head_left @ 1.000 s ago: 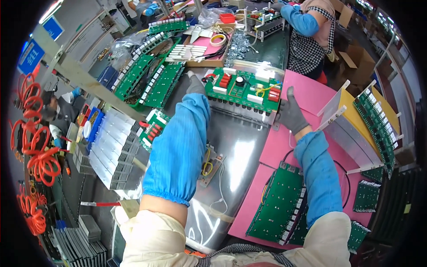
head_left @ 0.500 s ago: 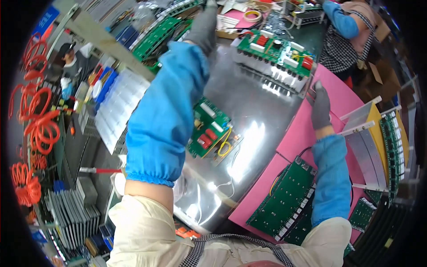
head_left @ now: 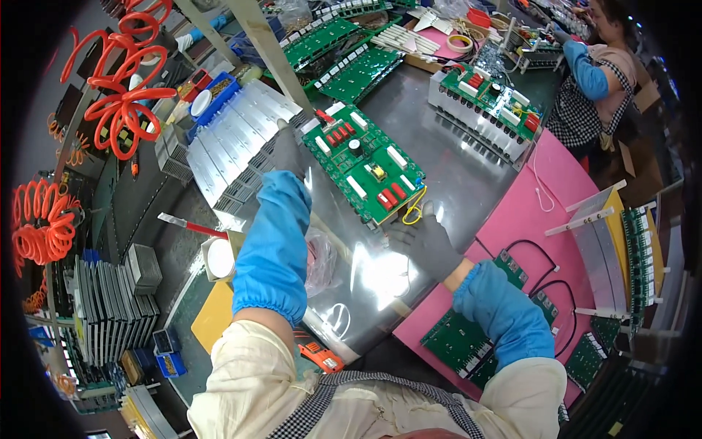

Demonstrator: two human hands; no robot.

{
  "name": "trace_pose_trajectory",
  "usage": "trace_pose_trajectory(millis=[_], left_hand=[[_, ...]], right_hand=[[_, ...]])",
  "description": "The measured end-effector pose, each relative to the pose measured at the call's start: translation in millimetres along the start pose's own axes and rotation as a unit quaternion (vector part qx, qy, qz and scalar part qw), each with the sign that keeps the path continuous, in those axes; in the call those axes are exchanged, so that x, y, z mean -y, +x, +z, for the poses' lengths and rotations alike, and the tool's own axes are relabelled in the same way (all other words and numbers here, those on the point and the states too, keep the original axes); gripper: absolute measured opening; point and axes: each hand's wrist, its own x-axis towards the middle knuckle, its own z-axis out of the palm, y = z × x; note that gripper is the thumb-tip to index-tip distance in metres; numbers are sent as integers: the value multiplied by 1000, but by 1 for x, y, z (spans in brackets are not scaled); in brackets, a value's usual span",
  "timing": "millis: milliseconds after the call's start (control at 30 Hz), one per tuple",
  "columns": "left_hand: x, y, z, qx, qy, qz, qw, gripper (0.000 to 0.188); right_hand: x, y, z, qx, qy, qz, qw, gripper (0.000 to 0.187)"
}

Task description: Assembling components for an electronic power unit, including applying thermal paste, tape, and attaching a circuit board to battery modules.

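A green circuit board (head_left: pixel 344 164) with red, white and black parts lies slanted on the metal table, a yellow wire looped at its near right end. My right hand (head_left: pixel 424 241), in a grey glove, is closed about that near end, beside the yellow wire (head_left: pixel 415 208). My left hand (head_left: pixel 289 154), gloved too, is between the board's left edge and the ribbed metal heat sinks (head_left: pixel 238 143). Its fingers are blurred and partly hidden, so their grip is unclear. Another circuit board (head_left: pixel 486 99) sits on a finned heat sink at the far right.
A pink mat (head_left: pixel 567 183) on the right carries green boards (head_left: pixel 453 340) and black cables. Green boards (head_left: pixel 362 73), white tubes (head_left: pixel 409 40) and a tape roll (head_left: pixel 460 44) lie at the back. A co-worker (head_left: pixel 592 80) stands far right. Red coiled hoses (head_left: pixel 124 102) hang left.
My left hand has drawn back from the far side of the table to the board's left side. My right hand has left the pink mat and moved left to the board's near end. The view has shifted.
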Motion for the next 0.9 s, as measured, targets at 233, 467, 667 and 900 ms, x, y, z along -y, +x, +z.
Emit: trace_pose_trajectory(millis=[233, 467, 667, 900], left_hand=[[25, 72, -13, 70, -17, 28, 997, 78], [40, -2, 91, 121, -40, 13, 992, 76], [15, -44, 147, 13, 164, 90, 982, 78], [-35, -134, 148, 139, 299, 202, 922, 77]], right_hand=[[14, 8, 25, 6, 10, -25, 1000, 102], [89, -4, -64, -71, 30, -77, 994, 82], [165, -3, -99, -115, -16, -172, 978, 79], [202, 1, -145, -59, -7, -191, 980, 68]])
